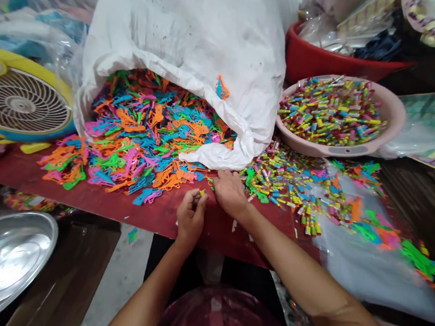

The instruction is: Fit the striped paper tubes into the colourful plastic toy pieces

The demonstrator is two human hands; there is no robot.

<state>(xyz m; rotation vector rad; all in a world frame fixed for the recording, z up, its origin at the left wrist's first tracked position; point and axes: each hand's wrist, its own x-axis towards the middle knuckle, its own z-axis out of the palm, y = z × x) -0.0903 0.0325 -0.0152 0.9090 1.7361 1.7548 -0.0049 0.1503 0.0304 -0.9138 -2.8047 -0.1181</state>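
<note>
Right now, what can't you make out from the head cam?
Head view only:
- Yellow piece pinched in left hand: too small to identify.
- Right hand: palm down, hiding whether its fingers grip anything.
- White sack: hides how far the coloured plastic pieces go in.
- Red basin: contents blurred under clear bags.
- Steel bowl: cut off by left edge.

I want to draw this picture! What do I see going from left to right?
Fan → left hand pinching a yellow bit → right hand → pink bowl.
</note>
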